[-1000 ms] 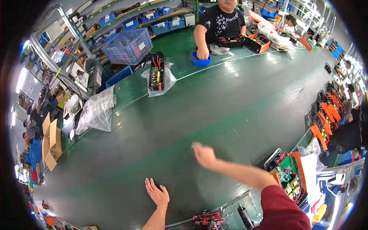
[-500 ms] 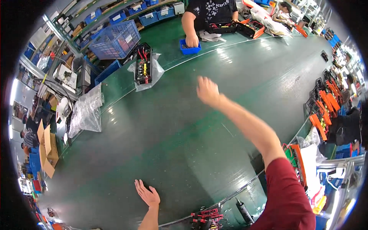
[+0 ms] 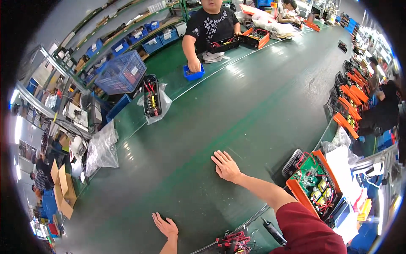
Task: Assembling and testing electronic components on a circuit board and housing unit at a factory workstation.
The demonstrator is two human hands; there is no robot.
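My left hand (image 3: 166, 225) lies palm down on the dark green work surface (image 3: 186, 156), fingers stretched and nothing in them. Farther out and to the right is my right hand (image 3: 226, 167), also palm down with fingers extended, holding nothing. Whether it touches the surface or hovers just above I cannot tell. Nearest to my right arm is a black electric screwdriver (image 3: 274, 232) at the near edge. Beside it sits a cluster of small red and black parts (image 3: 237, 243). An orange case with a green circuit board (image 3: 315, 184) stands right of my right forearm.
Across the surface, a person in a black shirt (image 3: 209, 31) has a hand in a blue bin (image 3: 194, 73). A black case with wired electronics (image 3: 152, 97) lies on clear plastic. A blue crate (image 3: 120, 73) stands behind it. Several orange cases (image 3: 350, 99) line the right edge.
My right hand has come back from farther out toward my body, its fingers now more spread. My left hand stays about where it was. The view has shifted, showing more of the orange case.
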